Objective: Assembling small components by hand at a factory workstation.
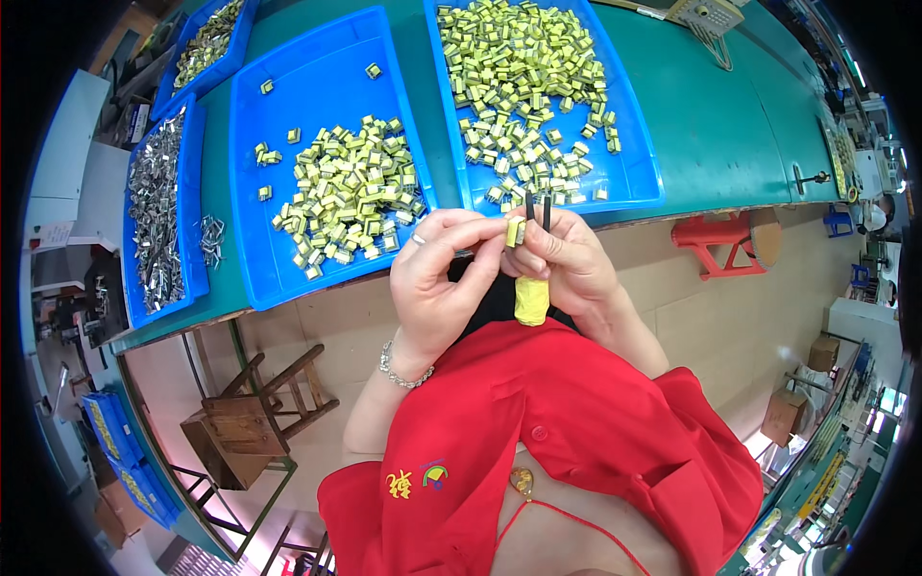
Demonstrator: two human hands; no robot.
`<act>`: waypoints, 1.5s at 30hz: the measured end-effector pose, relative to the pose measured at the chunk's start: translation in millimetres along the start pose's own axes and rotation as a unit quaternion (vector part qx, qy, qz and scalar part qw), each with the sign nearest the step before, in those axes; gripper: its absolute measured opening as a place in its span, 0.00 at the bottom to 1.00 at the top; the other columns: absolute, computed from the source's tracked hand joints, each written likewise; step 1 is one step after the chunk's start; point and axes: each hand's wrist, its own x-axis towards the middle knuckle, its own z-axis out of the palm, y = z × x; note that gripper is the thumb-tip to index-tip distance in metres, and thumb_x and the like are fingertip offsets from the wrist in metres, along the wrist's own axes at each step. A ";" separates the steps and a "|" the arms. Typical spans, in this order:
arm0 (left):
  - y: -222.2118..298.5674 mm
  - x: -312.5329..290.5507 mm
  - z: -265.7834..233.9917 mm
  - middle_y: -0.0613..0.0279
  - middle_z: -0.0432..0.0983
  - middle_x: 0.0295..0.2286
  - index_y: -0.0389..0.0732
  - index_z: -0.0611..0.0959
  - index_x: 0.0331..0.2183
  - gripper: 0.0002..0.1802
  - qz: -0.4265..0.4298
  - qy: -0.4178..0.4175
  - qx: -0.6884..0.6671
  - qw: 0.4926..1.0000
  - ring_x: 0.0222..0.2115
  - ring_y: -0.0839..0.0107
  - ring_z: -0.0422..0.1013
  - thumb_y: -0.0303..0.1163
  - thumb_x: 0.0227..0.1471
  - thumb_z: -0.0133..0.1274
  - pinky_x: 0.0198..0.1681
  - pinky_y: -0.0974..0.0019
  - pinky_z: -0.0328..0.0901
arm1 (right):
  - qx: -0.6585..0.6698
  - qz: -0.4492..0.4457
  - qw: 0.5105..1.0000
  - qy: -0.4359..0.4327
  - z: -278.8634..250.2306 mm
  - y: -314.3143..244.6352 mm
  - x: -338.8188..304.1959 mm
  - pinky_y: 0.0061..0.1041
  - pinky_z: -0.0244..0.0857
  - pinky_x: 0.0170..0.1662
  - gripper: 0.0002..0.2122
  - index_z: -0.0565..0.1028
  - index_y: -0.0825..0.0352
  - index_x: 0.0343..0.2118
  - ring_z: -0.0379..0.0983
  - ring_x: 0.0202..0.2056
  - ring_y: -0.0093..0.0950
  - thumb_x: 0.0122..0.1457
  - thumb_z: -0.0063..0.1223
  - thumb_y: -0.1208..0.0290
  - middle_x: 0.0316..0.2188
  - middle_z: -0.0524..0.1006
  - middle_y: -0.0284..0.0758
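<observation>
Between the thumb and fingertips of my left hand [444, 264] is a small yellow-wrapped transformer-like part [516, 231]. My right hand [584, 267] is closed around a tweezer-like tool [531, 302]. Two black prongs of the tool point away from me, and its yellow-wrapped end sticks out below the fingers. Both hands meet in front of my chest at the table's near edge, with the part right beside the prongs. Beyond them, a blue tray [317, 82] on the left and another blue tray [629, 158] on the right hold heaps of similar yellow parts.
A narrower blue tray [200, 192] at the left contains metal clips, and a few loose clips [212, 240] lie beside it on the green table [711, 134]. Farther back is another blue tray [252, 21]. Below stand a wooden stool [245, 422] and a red stool [715, 240].
</observation>
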 end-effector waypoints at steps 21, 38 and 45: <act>-12.2 -4.1 10.9 0.51 0.76 0.41 0.32 0.78 0.40 0.15 0.000 0.027 -0.114 0.993 0.44 0.63 0.73 0.16 0.47 0.58 0.48 0.66 0.67 | 0.098 0.091 0.989 -0.058 2.0 3.0 2.7 0.21 0.55 0.29 0.11 0.72 0.66 0.36 0.59 0.20 0.17 0.63 0.49 0.62 0.17 0.65 0.25; -21.8 -13.8 -4.8 0.49 0.72 0.46 0.32 0.74 0.48 0.20 -0.127 0.029 -0.331 0.935 0.43 0.66 0.72 0.16 0.52 0.53 0.46 0.66 0.71 | -0.737 -0.328 0.591 -0.014 15.5 -32.1 1.0 0.29 0.61 0.33 0.13 0.77 0.67 0.36 0.73 0.27 0.32 0.45 0.63 0.76 0.26 0.77 0.34; -27.4 -16.5 -7.6 0.49 0.72 0.45 0.31 0.74 0.48 0.20 -0.131 0.024 -0.294 0.947 0.42 0.66 0.72 0.16 0.51 0.54 0.46 0.66 0.70 | -0.742 -0.328 0.584 -0.018 14.2 -29.8 1.7 0.29 0.61 0.32 0.13 0.78 0.66 0.35 0.72 0.26 0.31 0.44 0.64 0.75 0.24 0.76 0.34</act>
